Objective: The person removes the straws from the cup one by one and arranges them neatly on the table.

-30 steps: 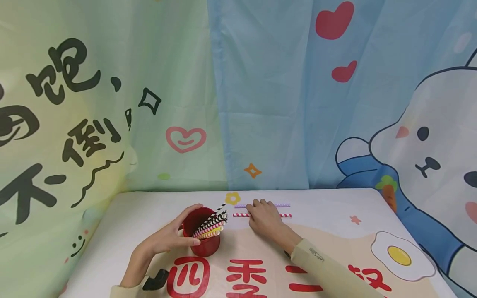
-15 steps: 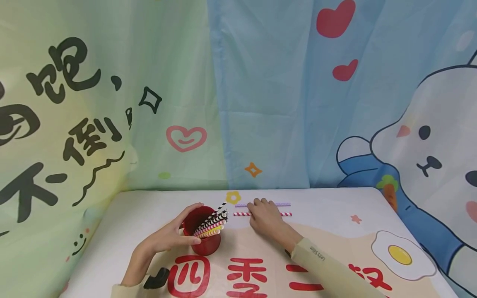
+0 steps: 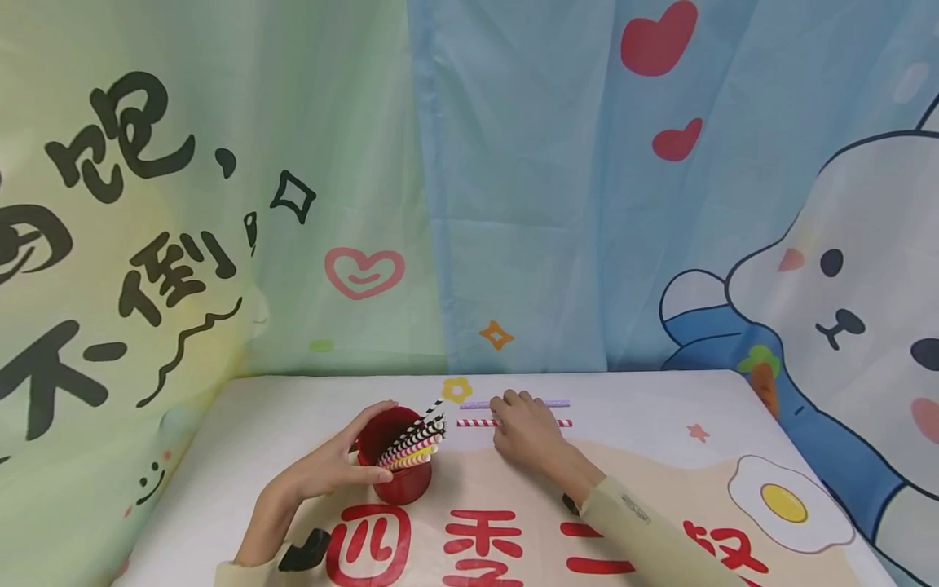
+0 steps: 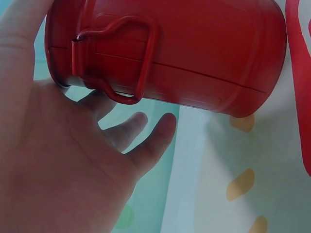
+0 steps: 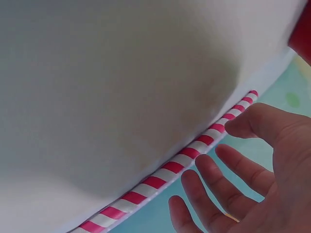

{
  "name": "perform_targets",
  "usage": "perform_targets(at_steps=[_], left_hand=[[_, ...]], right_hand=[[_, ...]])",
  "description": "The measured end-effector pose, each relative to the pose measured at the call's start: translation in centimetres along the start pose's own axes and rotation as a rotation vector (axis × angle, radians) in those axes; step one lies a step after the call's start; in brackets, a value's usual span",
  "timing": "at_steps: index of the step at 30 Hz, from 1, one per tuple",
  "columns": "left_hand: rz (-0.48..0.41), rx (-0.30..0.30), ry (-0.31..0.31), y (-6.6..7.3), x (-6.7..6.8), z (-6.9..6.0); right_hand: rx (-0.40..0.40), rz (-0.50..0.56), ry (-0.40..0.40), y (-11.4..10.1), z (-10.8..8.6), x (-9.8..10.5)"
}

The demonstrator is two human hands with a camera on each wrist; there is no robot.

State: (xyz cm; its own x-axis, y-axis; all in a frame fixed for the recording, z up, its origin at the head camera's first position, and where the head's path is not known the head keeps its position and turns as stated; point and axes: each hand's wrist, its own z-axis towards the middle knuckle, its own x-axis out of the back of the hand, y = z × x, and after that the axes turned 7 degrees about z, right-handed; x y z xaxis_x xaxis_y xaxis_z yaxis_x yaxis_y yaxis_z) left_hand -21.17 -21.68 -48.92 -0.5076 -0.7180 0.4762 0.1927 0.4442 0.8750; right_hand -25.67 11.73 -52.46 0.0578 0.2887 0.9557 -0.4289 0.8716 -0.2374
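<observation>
A red bucket-like cup (image 3: 405,486) (image 4: 204,53) leans to the right, holding several striped straws (image 3: 412,444) in black, pink and yellow. My left hand (image 3: 323,469) (image 4: 73,155) grips it around the mouth, thumb near the straws; its other fingers are partly hidden behind the cup. Two straws lie roughly parallel farther back: a purple one (image 3: 556,403) and a red-and-white striped one (image 3: 469,423) (image 5: 172,167). Over their middles is my right hand (image 3: 531,432) (image 5: 252,179), its fingers spread and bent beside the striped straw. Whether a fingertip touches that straw I cannot tell.
A white table cover (image 3: 631,408) printed with red characters, a fried egg and a star lies under everything. Its back edge meets a printed curtain (image 3: 521,204). Dark wrist straps show at both cuffs.
My right hand has shifted very slightly to the right over the straws. The cup, my left hand and the two lying straws look unmoved.
</observation>
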Motion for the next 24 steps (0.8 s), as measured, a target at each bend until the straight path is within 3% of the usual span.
perform_targets(at_steps=[5, 17, 24], left_hand=[[0.002, -0.009, 0.004, -0.1, 0.0, 0.1], [0.006, -0.014, 0.004, -0.2, -0.1, -0.2], [-0.007, -0.011, 0.0, -0.2, 0.0, -0.1]], right_hand=[[-0.052, 0.033, -0.009, -0.5, -0.4, 0.8], [-0.005, -0.002, 0.052, -2.1, -1.7, 2.5], [0.104, 0.111, 0.173, -3.9, -3.1, 3.9]])
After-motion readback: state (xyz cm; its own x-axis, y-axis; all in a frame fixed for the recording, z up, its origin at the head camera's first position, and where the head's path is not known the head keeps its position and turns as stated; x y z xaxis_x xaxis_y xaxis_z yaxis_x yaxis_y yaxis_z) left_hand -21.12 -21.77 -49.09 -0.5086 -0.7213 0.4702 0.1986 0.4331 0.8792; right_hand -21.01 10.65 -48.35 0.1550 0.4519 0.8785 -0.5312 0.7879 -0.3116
